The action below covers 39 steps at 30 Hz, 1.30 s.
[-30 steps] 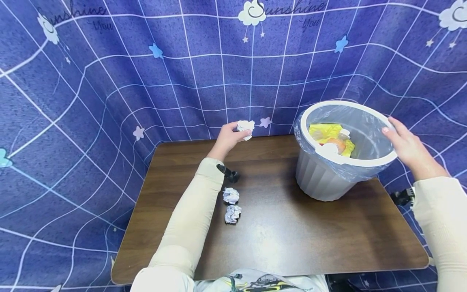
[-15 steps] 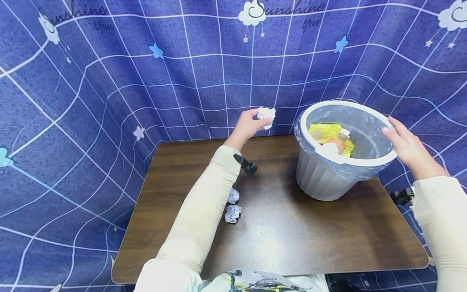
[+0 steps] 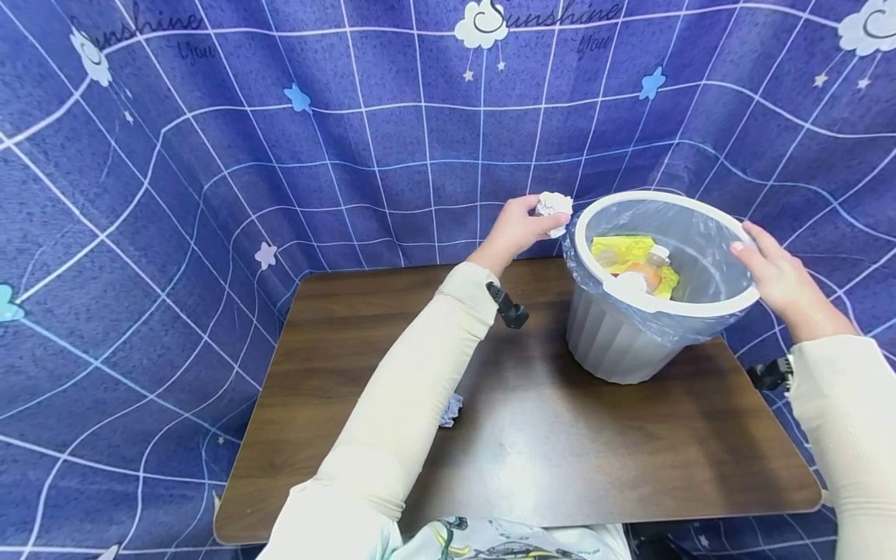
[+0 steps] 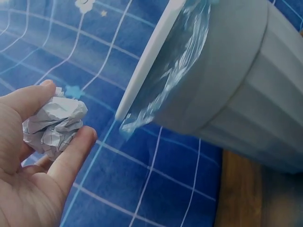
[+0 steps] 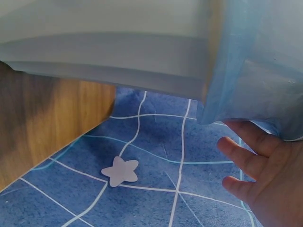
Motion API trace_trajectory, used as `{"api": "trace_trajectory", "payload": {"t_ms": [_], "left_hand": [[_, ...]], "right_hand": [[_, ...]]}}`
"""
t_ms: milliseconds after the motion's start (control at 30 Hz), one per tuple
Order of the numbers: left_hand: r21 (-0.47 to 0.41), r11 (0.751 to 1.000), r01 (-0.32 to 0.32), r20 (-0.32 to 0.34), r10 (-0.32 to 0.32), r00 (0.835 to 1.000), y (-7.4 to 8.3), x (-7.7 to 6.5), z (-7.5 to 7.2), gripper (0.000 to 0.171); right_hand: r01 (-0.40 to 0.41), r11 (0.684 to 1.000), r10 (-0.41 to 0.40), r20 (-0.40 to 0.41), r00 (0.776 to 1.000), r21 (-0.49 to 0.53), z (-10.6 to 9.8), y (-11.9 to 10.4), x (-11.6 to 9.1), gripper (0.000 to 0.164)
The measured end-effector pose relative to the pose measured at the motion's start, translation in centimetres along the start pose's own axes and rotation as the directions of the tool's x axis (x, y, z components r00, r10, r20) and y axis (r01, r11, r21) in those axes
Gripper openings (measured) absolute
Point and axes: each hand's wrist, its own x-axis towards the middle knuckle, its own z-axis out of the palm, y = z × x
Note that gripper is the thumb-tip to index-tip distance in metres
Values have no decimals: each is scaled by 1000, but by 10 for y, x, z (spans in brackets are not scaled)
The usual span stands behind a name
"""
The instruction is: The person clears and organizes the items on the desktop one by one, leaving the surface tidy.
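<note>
My left hand (image 3: 519, 229) pinches a crumpled paper ball (image 3: 554, 211) between thumb and fingers, just left of the trash can's rim. In the left wrist view the paper ball (image 4: 56, 126) shows faint ruled lines and is apart from the rim. The grey trash can (image 3: 609, 342) has a white rim and a clear plastic liner (image 3: 707, 233). With the thumb over the rim and the fingers outside, my right hand (image 3: 787, 284) grips its right side. A second paper ball (image 3: 451, 410) lies on the table, partly hidden behind my left forearm.
Inside the can are a yellow wrapper (image 3: 623, 249), a small capped bottle (image 3: 659, 255) and other rubbish. The can stands on the right part of a brown wooden table (image 3: 336, 350). A blue patterned curtain (image 3: 350, 132) hangs behind and around it.
My left hand has carried the paper ball right and slightly up, close to the can's left rim. The left forearm now covers one loose paper ball. My right hand stays on the rim.
</note>
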Motion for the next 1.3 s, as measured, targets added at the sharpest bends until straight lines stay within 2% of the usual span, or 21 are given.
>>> {"api": "trace_trajectory", "payload": {"t_ms": [167, 333, 467, 633, 800, 967, 1100, 1300], "left_hand": [[-23, 1000, 18, 41, -17, 999, 10, 3, 21, 39], [-62, 998, 31, 55, -28, 998, 18, 3, 36, 44], [-83, 996, 27, 82, -20, 996, 22, 2, 40, 56], [-133, 991, 30, 138, -12, 990, 23, -1, 38, 65], [-173, 985, 1, 142, 24, 990, 21, -3, 29, 62], [-239, 970, -45, 109, 73, 991, 12, -7, 11, 57], [-273, 959, -71, 80, 97, 992, -6, -13, -9, 54], [-277, 956, -92, 24, 103, 994, -45, -28, -44, 51]], "right_hand": [[-1, 1000, 1, 1, 1000, 4, -2, 2, -1, 67], [-2, 1000, 2, 6, 1000, 5, -1, 1, 0, 68], [-6, 1000, 6, 5, 1000, 1, 0, 0, 1, 68], [-10, 1000, 10, 5, 1000, -7, 0, 0, 1, 68], [-11, 1000, 11, 5, 1000, -18, -1, 0, 1, 68], [1, 1000, -1, 3, 1000, -8, 1, 0, 1, 68], [7, 1000, -7, 3, 1000, 8, 0, 1, 1, 68], [14, 1000, -15, 3, 1000, 18, 0, 3, 2, 68]]}}
